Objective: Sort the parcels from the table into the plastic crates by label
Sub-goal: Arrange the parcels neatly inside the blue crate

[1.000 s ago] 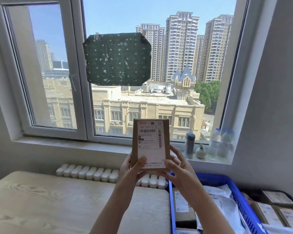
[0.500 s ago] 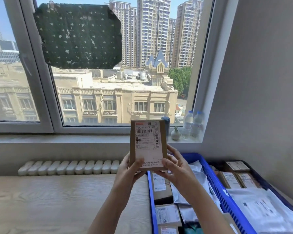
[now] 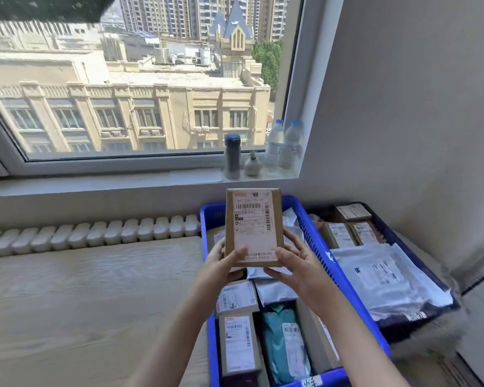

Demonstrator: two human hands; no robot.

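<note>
A small brown cardboard parcel [image 3: 252, 219] with a white shipping label faces me, held upright by its lower corners. My left hand [image 3: 221, 261] grips its lower left edge and my right hand [image 3: 296, 263] grips its lower right edge, thumbs on the label. The parcel hovers above the far end of a blue plastic crate [image 3: 344, 277] that holds several boxes and bags. To the right of it stands a darker crate [image 3: 375, 210] with brown boxes and a large grey mailer bag [image 3: 386, 277].
A pale wooden table [image 3: 81, 303] spreads to the left of the crates. Behind it run a white radiator [image 3: 95, 230] and a window sill with a flask [image 3: 232, 156], a small pot and two water bottles [image 3: 284, 143]. A grey wall closes the right side.
My view has swung down and to the right, bringing both crates further into sight. The parcel stays upright in both hands, now lower and over the blue crate.
</note>
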